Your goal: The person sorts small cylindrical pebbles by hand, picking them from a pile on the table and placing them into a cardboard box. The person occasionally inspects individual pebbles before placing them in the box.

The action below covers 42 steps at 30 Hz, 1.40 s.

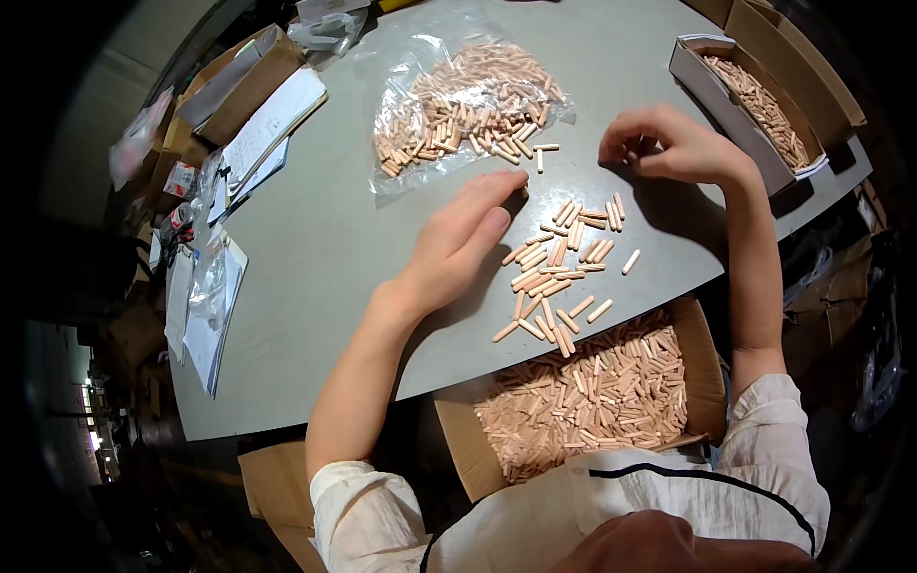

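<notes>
Small pale wooden dowels (557, 253) lie scattered on the grey table between my two hands. My left hand (465, 234) rests on its edge left of them, its fingers stretched out and the thumb apart. The end of a dowel shows by its fingertips. Over the table, right of the clear plastic bag (401, 177), hovers my right hand (659, 143) with its fingers curled in. Whether anything is inside those fingers is hidden. More dowels (449, 124) fill the bag, and a few lie at its mouth.
Below the table's near edge, an open cardboard box (702, 368) holds a mass of dowels. A white-sided carton (712, 100) of dowels stands at the far right. Papers (272, 115), a notebook and another cardboard box (250, 91) lie along the left side.
</notes>
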Each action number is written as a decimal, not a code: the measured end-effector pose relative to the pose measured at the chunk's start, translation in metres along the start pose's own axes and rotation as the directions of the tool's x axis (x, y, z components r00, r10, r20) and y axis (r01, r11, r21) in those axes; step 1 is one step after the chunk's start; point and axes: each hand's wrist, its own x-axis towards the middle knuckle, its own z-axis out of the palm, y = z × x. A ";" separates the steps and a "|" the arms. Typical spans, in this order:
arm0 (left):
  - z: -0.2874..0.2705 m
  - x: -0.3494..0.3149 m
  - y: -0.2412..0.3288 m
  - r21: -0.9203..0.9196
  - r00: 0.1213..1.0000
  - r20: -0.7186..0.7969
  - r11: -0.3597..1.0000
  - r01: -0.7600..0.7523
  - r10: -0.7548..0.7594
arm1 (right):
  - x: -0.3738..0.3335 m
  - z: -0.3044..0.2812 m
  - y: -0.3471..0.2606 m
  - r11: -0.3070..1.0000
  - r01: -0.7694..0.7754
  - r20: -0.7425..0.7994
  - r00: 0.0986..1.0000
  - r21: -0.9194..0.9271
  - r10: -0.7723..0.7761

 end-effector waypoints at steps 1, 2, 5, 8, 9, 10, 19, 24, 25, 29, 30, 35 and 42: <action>0.000 0.001 0.000 -0.002 1.000 0.008 1.000 -0.008 0.008 | -0.001 -0.001 0.002 0.999 -0.015 0.045 0.999 -0.029 0.016; 0.000 0.001 0.000 -0.003 1.000 0.017 1.000 -0.017 0.017 | -0.004 -0.003 0.003 0.999 -0.043 0.101 0.994 -0.019 0.045; -0.001 -0.001 0.001 0.001 1.000 0.011 1.000 -0.003 0.003 | -0.002 0.000 -0.015 0.997 -0.070 0.259 0.963 -0.026 0.075; -0.002 0.000 0.002 -0.026 1.000 0.019 1.000 0.002 -0.002 | -0.005 0.005 -0.030 0.994 -0.048 0.464 0.886 0.102 -0.004; -0.001 0.000 0.002 -0.036 1.000 0.022 0.999 0.009 -0.009 | -0.006 0.004 -0.035 0.984 -0.069 0.568 0.823 0.164 -0.037; -0.001 0.000 0.003 -0.045 1.000 0.024 0.999 0.017 -0.016 | -0.008 0.006 -0.039 0.958 -0.145 0.631 0.774 0.249 -0.047; -0.002 0.000 0.000 -0.060 1.000 0.020 0.998 0.020 -0.019 | 0.012 0.030 -0.017 0.984 0.007 0.065 0.998 0.181 -0.019; -0.002 0.001 0.004 -0.093 0.997 0.010 0.993 0.075 -0.074 | 0.015 0.036 -0.010 0.972 0.127 0.073 0.987 0.196 -0.143; -0.002 0.001 0.006 -0.088 0.997 0.008 0.993 0.079 -0.078 | 0.014 0.036 -0.011 0.977 0.124 0.053 0.989 0.176 -0.135; -0.002 0.001 0.005 -0.064 0.995 0.019 0.993 0.097 -0.095 | 0.017 0.039 -0.028 0.997 0.058 0.096 0.993 0.057 -0.063; -0.002 0.002 0.005 -0.062 0.996 0.017 0.994 0.089 -0.089 | 0.018 0.037 -0.032 0.999 0.031 0.136 0.990 0.015 -0.033; 0.000 0.001 0.005 -0.081 0.996 0.006 0.993 0.085 -0.085 | 0.020 0.048 -0.013 0.973 0.034 0.007 0.999 0.230 -0.036; 0.003 0.001 0.000 -0.075 1.000 0.008 0.997 0.026 -0.025 | 0.011 0.036 -0.019 0.984 0.062 0.148 0.985 0.169 -0.087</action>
